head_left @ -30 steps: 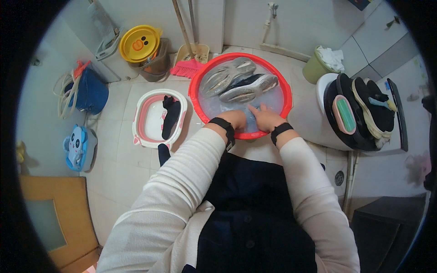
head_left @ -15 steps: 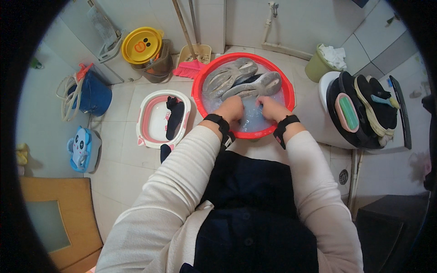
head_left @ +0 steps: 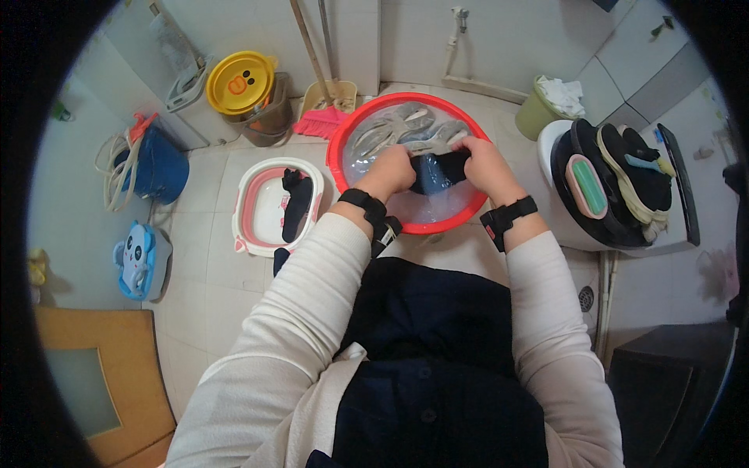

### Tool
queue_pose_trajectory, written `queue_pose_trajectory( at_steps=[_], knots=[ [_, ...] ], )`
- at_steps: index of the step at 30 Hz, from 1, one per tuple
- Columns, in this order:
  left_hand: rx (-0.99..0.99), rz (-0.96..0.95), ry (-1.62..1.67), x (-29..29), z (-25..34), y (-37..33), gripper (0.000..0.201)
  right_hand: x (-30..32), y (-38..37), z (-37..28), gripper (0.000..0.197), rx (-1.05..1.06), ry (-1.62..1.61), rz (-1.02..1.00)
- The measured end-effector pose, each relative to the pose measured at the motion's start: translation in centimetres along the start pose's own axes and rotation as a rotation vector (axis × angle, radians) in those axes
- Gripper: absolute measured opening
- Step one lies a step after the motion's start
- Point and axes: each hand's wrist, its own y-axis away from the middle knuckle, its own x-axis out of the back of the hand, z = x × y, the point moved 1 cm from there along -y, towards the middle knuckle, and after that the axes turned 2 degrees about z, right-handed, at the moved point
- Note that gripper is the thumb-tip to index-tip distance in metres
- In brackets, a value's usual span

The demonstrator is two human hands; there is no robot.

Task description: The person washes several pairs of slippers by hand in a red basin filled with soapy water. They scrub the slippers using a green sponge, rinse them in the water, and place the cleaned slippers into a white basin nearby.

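A wet black sock (head_left: 441,171) is stretched between my two hands over the soapy water of a red basin (head_left: 337,156). My left hand (head_left: 394,169) is closed on its left end, and my right hand (head_left: 488,162) pinches the right end. Water runs down from the middle of the fabric. Just beyond my hands, a pair of shoes (head_left: 398,125) lies in the basin with grey soles up, partly under suds. To the left, another black sock (head_left: 296,209) rests inside a small white-and-pink basin (head_left: 242,214).
On the right, a toilet's closed lid holds dark shoes (head_left: 636,187) and a pink-and-green scrubbing brush (head_left: 587,187). A green bin (head_left: 537,115) stands behind it. A pink broom (head_left: 321,123), a yellow-lidded bucket (head_left: 240,82) and a blue bucket (head_left: 164,168) stand at the back and left.
My hands have risen out of the suds and moved apart, lifting the black sock and pulling it taut. It now covers part of the shoes.
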Motion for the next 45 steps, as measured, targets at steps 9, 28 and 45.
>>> queue_pose_trajectory(
  at_steps=[9,28,45],
  knots=[
    [0.032,0.3,0.766,-0.2,-0.6,-1.3,0.027,-0.6,0.0,-0.4,0.03,-0.326,-0.68,0.263],
    [0.132,0.405,0.832,-2.1,2.9,-0.4,0.045,-6.5,-0.3,-2.7,0.043,-0.036,-0.26,0.437],
    [-0.042,0.35,0.591,-3.1,1.8,-2.1,0.046,-6.7,-1.2,-2.1,0.026,0.062,-0.4,0.35]
  ],
)
